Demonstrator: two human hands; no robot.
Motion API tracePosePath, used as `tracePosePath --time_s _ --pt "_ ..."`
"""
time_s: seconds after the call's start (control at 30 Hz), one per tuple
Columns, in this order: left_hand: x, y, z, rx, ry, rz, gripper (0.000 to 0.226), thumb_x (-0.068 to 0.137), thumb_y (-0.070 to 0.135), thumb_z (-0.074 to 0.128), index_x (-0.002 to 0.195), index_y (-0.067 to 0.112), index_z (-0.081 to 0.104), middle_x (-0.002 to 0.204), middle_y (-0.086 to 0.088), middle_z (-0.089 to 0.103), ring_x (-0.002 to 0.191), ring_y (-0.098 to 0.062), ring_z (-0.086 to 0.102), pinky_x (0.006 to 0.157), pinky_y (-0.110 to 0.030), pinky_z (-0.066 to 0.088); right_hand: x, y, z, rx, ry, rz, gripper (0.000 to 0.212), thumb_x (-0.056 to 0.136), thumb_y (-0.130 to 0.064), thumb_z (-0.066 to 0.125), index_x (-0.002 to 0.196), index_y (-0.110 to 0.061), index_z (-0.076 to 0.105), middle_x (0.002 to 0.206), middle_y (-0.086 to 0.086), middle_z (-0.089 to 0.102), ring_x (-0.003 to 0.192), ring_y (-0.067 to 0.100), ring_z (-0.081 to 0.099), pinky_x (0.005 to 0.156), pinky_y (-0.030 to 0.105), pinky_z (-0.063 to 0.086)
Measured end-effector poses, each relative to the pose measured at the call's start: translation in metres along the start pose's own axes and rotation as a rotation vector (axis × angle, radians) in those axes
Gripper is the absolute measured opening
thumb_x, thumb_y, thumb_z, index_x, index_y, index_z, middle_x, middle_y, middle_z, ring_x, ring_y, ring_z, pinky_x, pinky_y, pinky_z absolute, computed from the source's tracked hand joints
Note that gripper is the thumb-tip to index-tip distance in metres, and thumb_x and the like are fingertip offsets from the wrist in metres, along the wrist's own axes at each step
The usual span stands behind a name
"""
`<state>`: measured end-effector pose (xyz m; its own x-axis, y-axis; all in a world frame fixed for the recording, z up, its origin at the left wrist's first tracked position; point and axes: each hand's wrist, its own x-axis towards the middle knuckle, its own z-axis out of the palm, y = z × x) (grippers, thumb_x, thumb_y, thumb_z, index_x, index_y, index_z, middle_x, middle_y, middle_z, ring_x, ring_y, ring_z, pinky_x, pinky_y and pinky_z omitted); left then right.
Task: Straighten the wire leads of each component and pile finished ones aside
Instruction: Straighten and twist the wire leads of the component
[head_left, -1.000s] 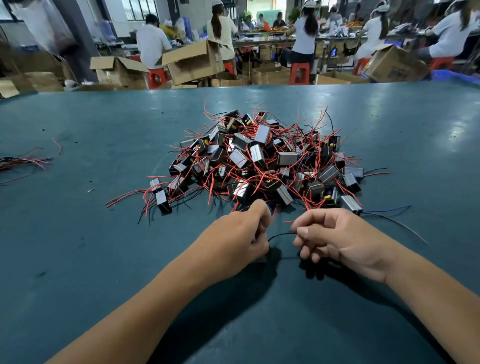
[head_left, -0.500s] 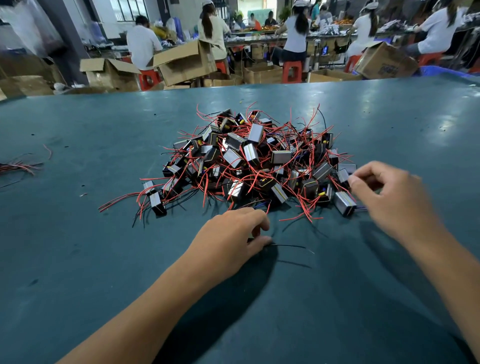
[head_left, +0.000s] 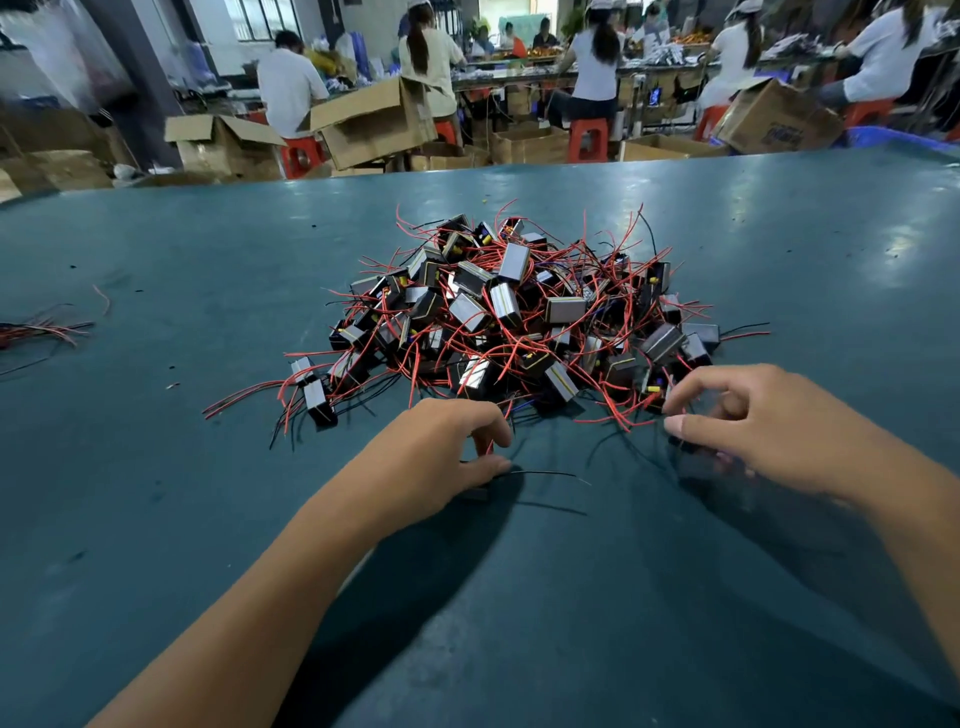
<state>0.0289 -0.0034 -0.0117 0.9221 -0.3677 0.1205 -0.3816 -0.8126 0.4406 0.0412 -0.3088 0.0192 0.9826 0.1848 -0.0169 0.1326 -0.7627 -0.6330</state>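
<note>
Teal table (head_left: 779, 234), component pile (head_left: 519, 317), loose wires (head_left: 41, 330)

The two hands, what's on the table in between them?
In the head view, one thin black wire sticks out from the left hand toward the right hand. Beyond its tip is bare green table.

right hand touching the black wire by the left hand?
No: the right hand is at the pile's edge, apart from the black wire.
</note>
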Motion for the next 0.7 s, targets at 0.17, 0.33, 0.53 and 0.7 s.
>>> tracePosePath --time_s 0.17,0.33,0.53,0.7 --pt "0.0 -0.001 0.001 0.019 0.004 0.012 0.014 0.091 0.036 0.072 0.102 0.031 0.065 0.086 0.021 0.062 0.071 0.017 0.05 0.06 -0.019 0.036 -0.008 -0.011 -0.002 0.486 -0.171 0.011 0.016 0.096 -0.017 0.061 0.094 -0.024 0.076 0.084 0.014 0.073 0.072 0.026 0.073 0.053 0.03 0.055" --pt "0.001 -0.001 0.001 0.019 0.005 0.022 0.012 0.092 0.034 0.072 0.102 0.028 0.066 0.085 0.019 0.062 0.072 0.017 0.049 0.064 -0.022 0.038 -0.01 -0.01 -0.006 0.579 -0.297 -0.15 0.028 0.08 -0.025 0.078 0.107 -0.028 0.071 0.091 0.015 0.076 0.082 0.02 0.073 0.063 0.028 0.058" --pt "0.001 -0.001 0.0 0.036 -0.012 0.021 0.014 0.093 0.035 0.07 0.105 0.029 0.066 0.088 0.021 0.062 0.077 0.019 0.049 0.065 -0.021 0.04 0.003 -0.006 0.001 0.45 0.274 -0.319 0.028 0.073 -0.042 0.073 0.093 -0.023 0.07 0.06 0.001 0.064 0.05 0.013 0.051 0.05 0.023 0.042" --pt "0.003 -0.002 0.0 0.057 -0.021 0.014 0.016 0.093 0.038 0.068 0.107 0.03 0.065 0.09 0.021 0.061 0.08 0.022 0.048 0.064 -0.018 0.039 0.002 -0.002 -0.005 0.524 -0.025 -0.327 0.019 0.077 -0.038 0.068 0.082 -0.02 0.07 0.068 0.001 0.067 0.059 0.01 0.058 0.057 0.017 0.05"
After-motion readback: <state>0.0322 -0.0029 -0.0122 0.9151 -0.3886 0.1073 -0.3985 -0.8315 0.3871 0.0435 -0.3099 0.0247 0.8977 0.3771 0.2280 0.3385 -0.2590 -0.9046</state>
